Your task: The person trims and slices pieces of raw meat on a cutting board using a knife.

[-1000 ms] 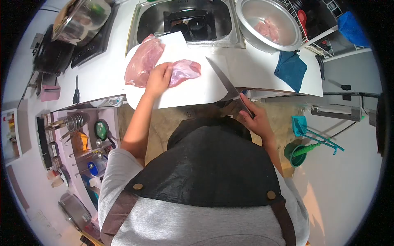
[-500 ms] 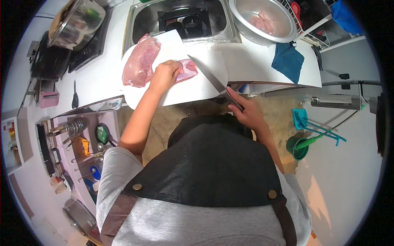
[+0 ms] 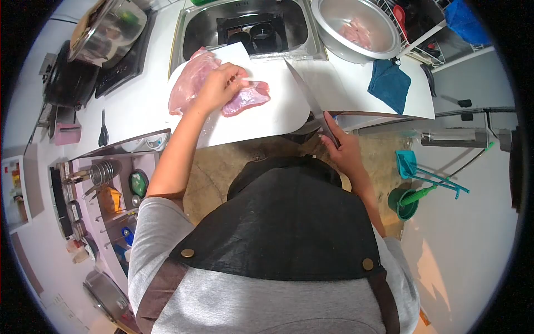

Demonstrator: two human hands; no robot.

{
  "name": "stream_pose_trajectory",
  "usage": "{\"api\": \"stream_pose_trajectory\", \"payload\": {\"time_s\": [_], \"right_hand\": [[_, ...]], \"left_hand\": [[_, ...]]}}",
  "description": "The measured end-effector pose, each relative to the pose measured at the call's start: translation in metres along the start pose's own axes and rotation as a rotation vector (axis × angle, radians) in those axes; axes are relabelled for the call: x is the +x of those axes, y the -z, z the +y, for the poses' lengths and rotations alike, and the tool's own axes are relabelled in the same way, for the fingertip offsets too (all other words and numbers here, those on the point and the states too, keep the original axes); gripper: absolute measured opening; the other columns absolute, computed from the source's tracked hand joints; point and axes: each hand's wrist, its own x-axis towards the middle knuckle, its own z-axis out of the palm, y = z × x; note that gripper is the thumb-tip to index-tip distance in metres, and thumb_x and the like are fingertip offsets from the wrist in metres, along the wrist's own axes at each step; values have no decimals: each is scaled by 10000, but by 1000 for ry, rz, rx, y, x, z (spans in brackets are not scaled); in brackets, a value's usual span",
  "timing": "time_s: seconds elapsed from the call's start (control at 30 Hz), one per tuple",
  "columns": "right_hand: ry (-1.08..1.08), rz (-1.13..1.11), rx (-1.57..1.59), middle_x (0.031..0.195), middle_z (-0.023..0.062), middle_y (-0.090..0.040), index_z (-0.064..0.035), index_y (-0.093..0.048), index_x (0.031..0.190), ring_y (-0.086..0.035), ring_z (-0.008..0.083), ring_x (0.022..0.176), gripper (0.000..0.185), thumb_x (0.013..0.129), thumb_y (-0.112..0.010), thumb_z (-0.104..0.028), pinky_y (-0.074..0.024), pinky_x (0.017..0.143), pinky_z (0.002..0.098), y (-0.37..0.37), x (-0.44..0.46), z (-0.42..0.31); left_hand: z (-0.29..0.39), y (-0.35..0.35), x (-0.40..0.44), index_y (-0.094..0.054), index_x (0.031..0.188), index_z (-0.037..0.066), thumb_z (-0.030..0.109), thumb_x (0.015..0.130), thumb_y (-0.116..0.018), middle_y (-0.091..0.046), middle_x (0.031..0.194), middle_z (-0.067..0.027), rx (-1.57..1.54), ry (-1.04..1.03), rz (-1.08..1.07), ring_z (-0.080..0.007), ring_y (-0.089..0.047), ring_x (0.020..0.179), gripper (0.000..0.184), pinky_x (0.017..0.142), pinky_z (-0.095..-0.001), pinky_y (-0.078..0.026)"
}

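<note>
A large pink slab of raw meat [image 3: 189, 80] lies at the left of the white cutting board [image 3: 272, 119], with a smaller raw meat piece [image 3: 247, 100] to its right. My left hand [image 3: 221, 88] is over the gap between them, thumb and fingers apart at the small piece's upper left edge; whether the fingertips touch it I cannot tell. My right hand [image 3: 344, 151] grips the handle of a long kitchen knife [image 3: 305, 89]. Its blade slants up and left over the board's right side, apart from the meat.
Behind the board is a steel sink [image 3: 189, 33] with dark items inside. A metal bowl [image 3: 334, 42] with cut meat stands at the right, near a blue cloth [image 3: 389, 83]. Scissors [image 3: 103, 131] lie at the left, below a pot [image 3: 108, 36] by the stove.
My left hand has come off the top of the small meat piece and moved up and left, its fingers loosening. The knife in my right hand has shifted right, away from the meat.
</note>
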Motion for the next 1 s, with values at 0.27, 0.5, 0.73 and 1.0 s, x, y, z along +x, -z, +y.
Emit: {"api": "stream_pose_trajectory", "payload": {"time_s": [0.27, 0.5, 0.73, 1.0], "right_hand": [[22, -47, 23, 900, 242, -641, -191, -419, 1399, -629, 394, 757, 593, 848, -636, -145, -492, 680, 382, -13, -8, -1], [27, -37, 67, 948, 256, -634, -177, -370, 1424, -625, 417, 826, 601, 875, -613, -186, -486, 715, 401, -20, -6, 1], [-33, -53, 141, 1065, 253, -621, -74, -349, 1397, -606, 435, 931, 527, 927, -531, -227, -471, 797, 444, -35, 8, 12], [-190, -63, 362, 907, 146, -620, -47, -394, 1355, -582, 196, 694, 490, 907, -573, -135, -481, 692, 323, -34, 16, -5]], "left_hand": [[-14, -12, -1, -702, 999, 55, 120, 706, -751, -654, 889, -130, 132, -15, -226, -280, -630, 813, 304, 730, -348, -500], [-19, -24, -10, -706, 891, 36, 16, 744, -664, -661, 861, -113, 381, -226, -108, -299, -629, 812, 154, 720, -366, -510], [-9, -26, -19, -701, 818, 61, 26, 757, -648, -643, 788, -158, 75, 19, 102, -329, -626, 733, 88, 683, -383, -492], [9, -1, 2, -684, 866, 15, 25, 820, -639, -644, 759, -117, 52, 136, -6, -220, -597, 646, 64, 641, -323, -476]]}}
